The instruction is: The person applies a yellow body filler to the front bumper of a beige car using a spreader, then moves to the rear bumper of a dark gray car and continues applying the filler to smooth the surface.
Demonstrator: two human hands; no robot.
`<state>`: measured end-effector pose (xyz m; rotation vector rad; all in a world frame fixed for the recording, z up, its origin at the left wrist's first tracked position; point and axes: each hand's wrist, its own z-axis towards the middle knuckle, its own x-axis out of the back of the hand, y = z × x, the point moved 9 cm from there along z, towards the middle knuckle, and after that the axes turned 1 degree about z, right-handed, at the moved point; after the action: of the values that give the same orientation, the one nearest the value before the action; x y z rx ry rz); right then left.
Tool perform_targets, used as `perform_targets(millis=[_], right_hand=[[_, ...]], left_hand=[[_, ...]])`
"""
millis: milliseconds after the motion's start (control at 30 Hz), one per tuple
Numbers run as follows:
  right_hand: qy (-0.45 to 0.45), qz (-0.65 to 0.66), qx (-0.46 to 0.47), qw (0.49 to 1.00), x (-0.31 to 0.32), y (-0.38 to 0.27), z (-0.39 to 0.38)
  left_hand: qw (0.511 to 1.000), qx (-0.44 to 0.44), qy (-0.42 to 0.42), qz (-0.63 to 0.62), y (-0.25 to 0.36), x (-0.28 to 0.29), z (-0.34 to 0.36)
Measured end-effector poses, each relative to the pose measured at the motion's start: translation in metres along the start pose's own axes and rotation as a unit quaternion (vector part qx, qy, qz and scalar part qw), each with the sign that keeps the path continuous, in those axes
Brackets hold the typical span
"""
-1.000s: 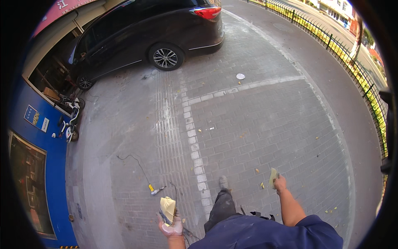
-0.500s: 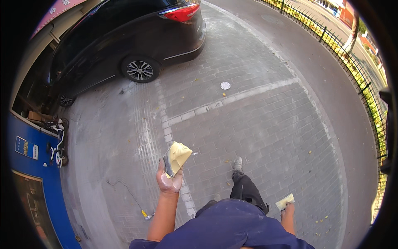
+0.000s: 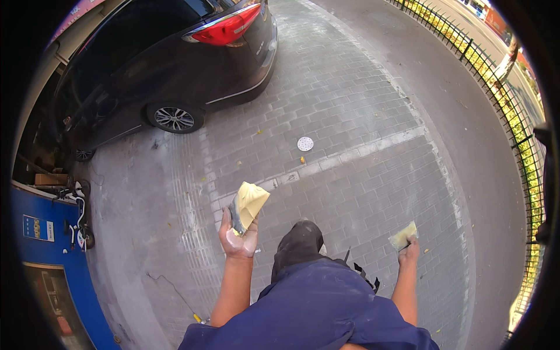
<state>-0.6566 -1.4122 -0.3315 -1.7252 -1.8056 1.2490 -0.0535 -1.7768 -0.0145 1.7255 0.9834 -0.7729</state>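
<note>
My left hand (image 3: 238, 235), whitened with dust, is closed around a dark grey slab or board (image 3: 237, 220). On it sits a thick heap of pale yellow putty (image 3: 252, 201), with smooth scraped faces and a peak. Out to the right, my right hand (image 3: 412, 248) grips a putty knife (image 3: 403, 234) by its handle end. Its flat blade carries a pale yellow smear. The two hands are far apart, each above the pavement, and the slab's underside is hidden by my palm and fingers.
A dark car (image 3: 169, 70) is parked ahead on the left. A white perforated disc (image 3: 305, 144) lies on the grey paving (image 3: 350, 192). A yellow-ended tool with a cord (image 3: 175, 289) lies at lower left, near a blue wall (image 3: 52, 213). A black fence (image 3: 496, 93) runs along the right.
I have stepped forward: the car and the disc are nearer, and my other leg leads. My right hand with the putty knife has swung forward and up; my left hold is unchanged.
</note>
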Motion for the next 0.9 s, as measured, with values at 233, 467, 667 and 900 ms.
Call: perform_targets(millis=[233,467,667,900], right_hand=[[-0.194,-0.224,0.125,0.947,-0.38,-0.126,0.038],[-0.365,-0.459,0.524,0.618,-0.758,-0.204,-0.024],[-0.424,-0.435,0.585,0.537,-0.933,-0.209,0.058],[-0.543,-0.444,0.56,0.441,-1.087,-0.168,0.214]], left_hand=[[0.999,-0.007,0.023,0.033,-0.085,-0.084,0.213],[0.996,0.02,0.045,0.077,-0.166,-0.207,0.409],[0.988,-0.001,-0.03,0.151,-0.224,-0.314,0.559],[0.983,-0.035,-0.001,0.182,-0.3,-0.389,0.741]])
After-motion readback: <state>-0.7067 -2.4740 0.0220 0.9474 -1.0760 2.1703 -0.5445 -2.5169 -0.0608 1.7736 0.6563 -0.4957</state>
